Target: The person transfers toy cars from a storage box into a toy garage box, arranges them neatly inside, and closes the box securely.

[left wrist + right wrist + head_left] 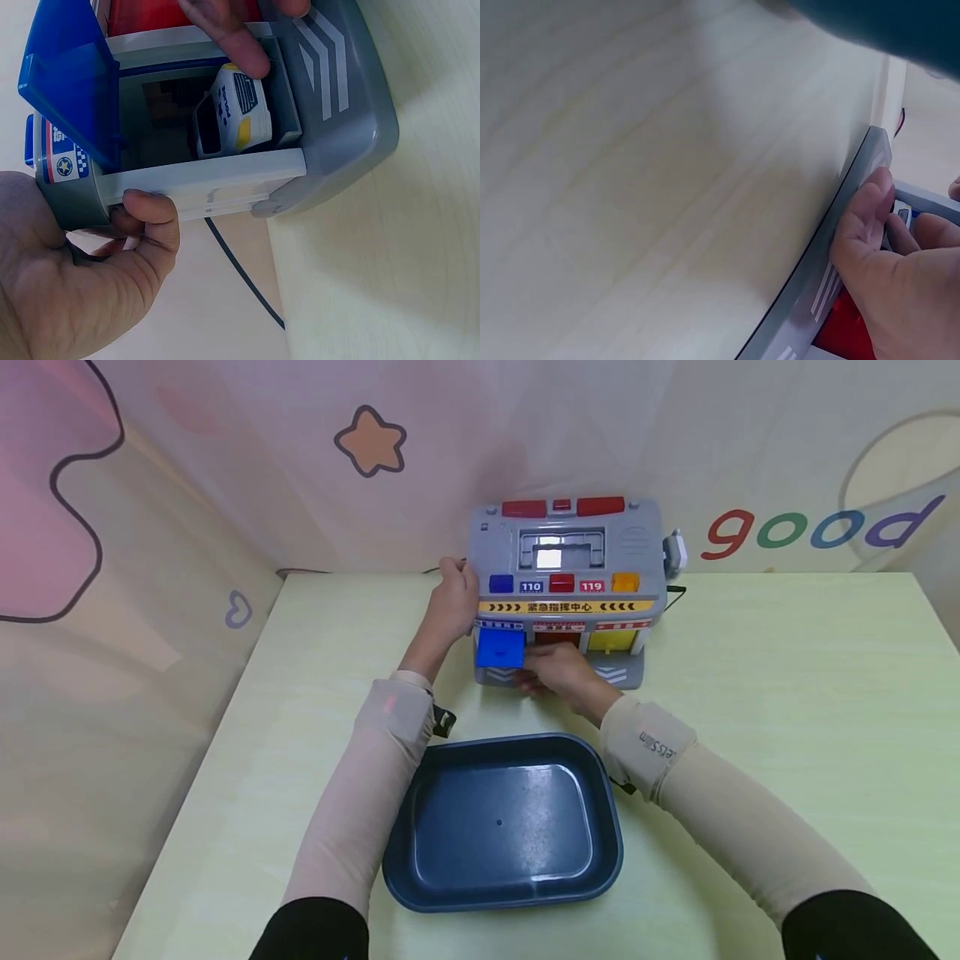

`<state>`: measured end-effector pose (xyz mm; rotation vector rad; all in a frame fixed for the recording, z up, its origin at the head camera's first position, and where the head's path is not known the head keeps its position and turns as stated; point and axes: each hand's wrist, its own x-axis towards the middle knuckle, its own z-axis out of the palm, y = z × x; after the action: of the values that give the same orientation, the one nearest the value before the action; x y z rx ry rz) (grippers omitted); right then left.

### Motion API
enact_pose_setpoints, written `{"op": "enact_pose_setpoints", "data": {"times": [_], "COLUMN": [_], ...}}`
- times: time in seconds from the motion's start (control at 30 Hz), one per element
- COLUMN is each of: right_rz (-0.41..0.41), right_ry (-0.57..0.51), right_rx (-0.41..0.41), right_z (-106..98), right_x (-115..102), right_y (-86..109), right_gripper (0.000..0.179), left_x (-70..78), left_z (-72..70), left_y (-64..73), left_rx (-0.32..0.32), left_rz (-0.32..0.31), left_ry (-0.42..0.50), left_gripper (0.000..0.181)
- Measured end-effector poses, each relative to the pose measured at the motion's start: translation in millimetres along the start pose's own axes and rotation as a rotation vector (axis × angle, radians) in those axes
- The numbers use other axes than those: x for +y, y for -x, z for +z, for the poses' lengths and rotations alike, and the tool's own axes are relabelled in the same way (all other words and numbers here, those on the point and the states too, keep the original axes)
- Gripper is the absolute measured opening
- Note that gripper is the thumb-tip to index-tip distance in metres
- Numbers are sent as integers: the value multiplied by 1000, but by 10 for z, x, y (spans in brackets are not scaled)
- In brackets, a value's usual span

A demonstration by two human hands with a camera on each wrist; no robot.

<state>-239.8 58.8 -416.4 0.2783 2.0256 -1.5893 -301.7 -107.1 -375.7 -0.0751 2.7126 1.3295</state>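
A grey toy rescue station (637, 552) stands against the back wall, its blue door (501, 648) lifted. Inside the bay behind that door is a small white toy car (244, 112) with yellow and blue markings, seen tilted in the left wrist view. My left hand (453, 602) grips the station's left side, thumb (150, 206) on the bay's side wall. In front of the bay is my right hand (562, 670); one extended finger (244, 49) touches the car. In the right wrist view the hand (907, 277) mostly hides the car.
A dark blue tray (498, 902) sits on the pale table (787, 693) between the forearms, close in front of the station. Beside the lifted door are a red door (558, 638) and a yellow door (611, 641), both down. A thin black cord (240, 262) runs behind the station.
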Motion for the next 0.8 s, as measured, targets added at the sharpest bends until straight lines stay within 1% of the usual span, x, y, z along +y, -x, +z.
{"op": "enact_pose_setpoints", "data": {"times": [0.1, 0.2, 0.27, 0.37, 0.47, 0.53, 0.57, 0.7, 0.73, 0.8], "right_rz": [-1, -34, -88, -199, -301, -360, -407, -582, -628, -703], "right_ry": [28, 91, 168, 355, 590, 717, 773, 900, 927, 969], "right_rx": [-19, -31, -31, 4, 77, 147, 192, 387, 432, 495], "right_z": [-9, -19, -27, -37, -31, -13, -1, 60, 74, 90], "right_x": [-2, -11, -27, -76, -146, -195, -213, -295, -316, -360], "right_y": [24, 77, 127, 230, 352, 438, 480, 617, 632, 619], "right_gripper": [37, 36, 35, 30, 25, 22, 20, 18, 20, 32], "left_x": [-5, -1, 5, 14, 16, 16, 15, 7, 5, 6], "left_z": [6, 7, 3, -4, -13, -16, -17, -8, -9, -18], "left_y": [2, 7, 13, 20, 25, 25, 24, 10, 7, 6], "left_rx": [-1, -3, -4, -2, -4, -5, -6, -8, -8, -6], "left_rz": [0, -6, -7, -4, 2, -1, -3, -10, -8, -6], "left_ry": [-1, -6, -8, -7, -2, 2, 3, 13, 11, 9], "left_gripper": [45, 45, 45, 45, 44, 45, 45, 45, 45, 46]}}
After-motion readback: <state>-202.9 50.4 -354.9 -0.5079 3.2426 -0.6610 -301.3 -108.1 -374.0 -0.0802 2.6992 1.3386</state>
